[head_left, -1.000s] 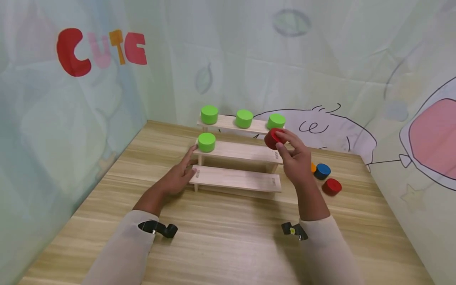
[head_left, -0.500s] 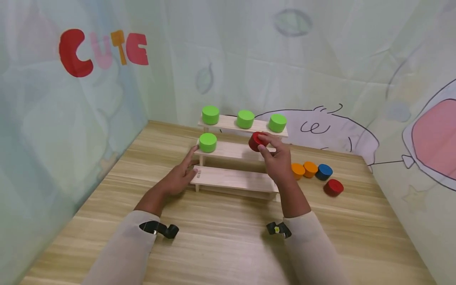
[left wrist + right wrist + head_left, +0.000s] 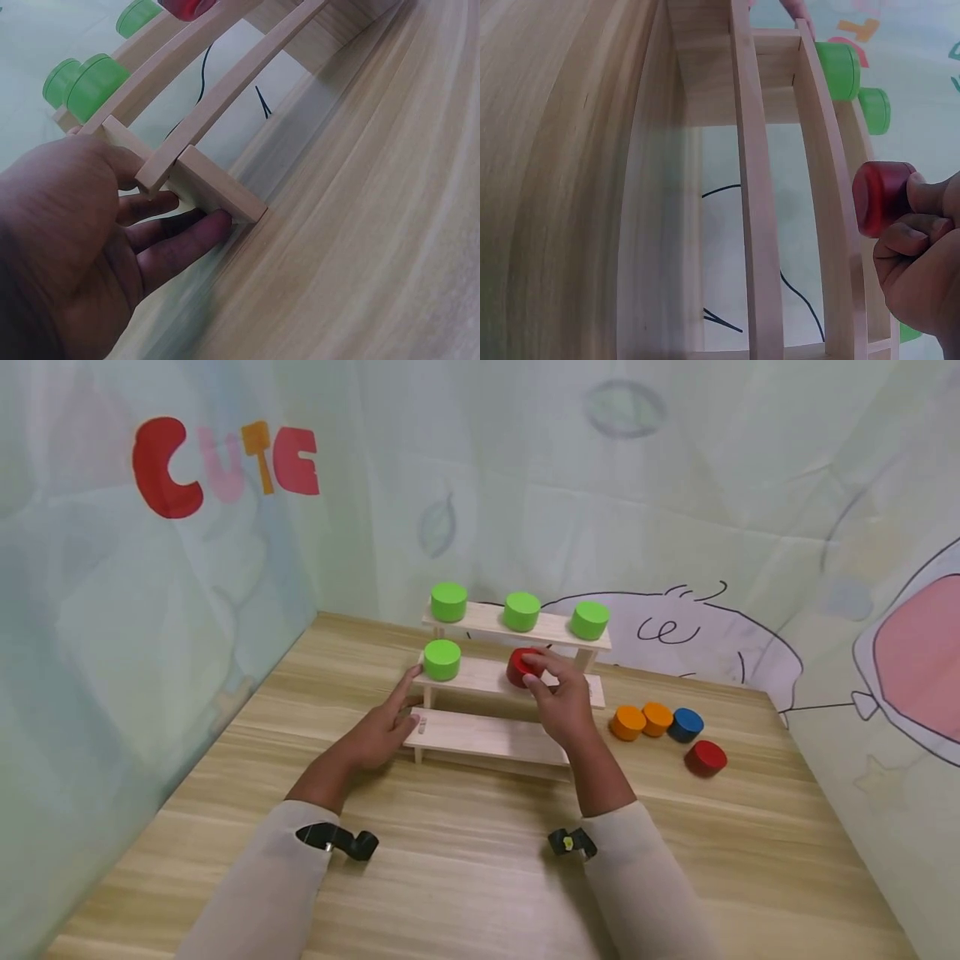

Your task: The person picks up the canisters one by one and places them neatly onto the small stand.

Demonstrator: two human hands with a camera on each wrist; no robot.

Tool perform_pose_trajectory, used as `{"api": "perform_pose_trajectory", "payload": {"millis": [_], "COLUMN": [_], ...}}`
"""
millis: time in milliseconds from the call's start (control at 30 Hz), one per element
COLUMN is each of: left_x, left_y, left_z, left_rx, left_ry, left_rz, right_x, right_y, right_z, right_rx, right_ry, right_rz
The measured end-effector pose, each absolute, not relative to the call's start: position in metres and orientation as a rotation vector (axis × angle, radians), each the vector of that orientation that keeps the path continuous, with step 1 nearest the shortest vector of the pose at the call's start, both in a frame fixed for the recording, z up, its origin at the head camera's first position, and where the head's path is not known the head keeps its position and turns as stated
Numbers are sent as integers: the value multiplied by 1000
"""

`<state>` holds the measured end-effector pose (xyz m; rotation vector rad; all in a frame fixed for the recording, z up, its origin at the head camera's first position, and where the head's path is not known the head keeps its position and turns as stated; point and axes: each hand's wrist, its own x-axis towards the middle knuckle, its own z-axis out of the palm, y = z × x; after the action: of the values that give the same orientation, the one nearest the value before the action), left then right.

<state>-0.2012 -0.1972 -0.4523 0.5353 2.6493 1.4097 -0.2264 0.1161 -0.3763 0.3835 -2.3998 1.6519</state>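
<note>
Right hand (image 3: 561,706) pinches the red cylinder (image 3: 521,667) in curled fingertips, at the middle shelf (image 3: 487,677) just right of a green cylinder (image 3: 442,659); can't tell if it's seated. Left hand (image 3: 382,731), fingers straight, braces the rack's left end (image 3: 217,191). Top shelf (image 3: 547,627) has three green cylinders: looks full. Middle half-filled, bottom shelf (image 3: 480,737) bare. On the table (image 3: 465,860): two orange cylinders (image 3: 642,721), a blue one (image 3: 686,724), another red one (image 3: 705,757).
</note>
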Motion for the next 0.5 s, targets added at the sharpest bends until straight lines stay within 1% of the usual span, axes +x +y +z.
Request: {"api": "perform_pose_trajectory", "payload": {"millis": [200,500], "left_x": [-201,-202], "left_y": [-198,-197], "left_z": [-453,-452], "left_rx": [512,553], "left_ry": [2656,2649], "left_rz": [1396,1416], "right_x": [-230,-229], "right_y": [112,110], "right_z": [-382,-383], "right_rx": [415,453], "right_ry": [-2427,-2448], "right_rz": [1689,1692]}}
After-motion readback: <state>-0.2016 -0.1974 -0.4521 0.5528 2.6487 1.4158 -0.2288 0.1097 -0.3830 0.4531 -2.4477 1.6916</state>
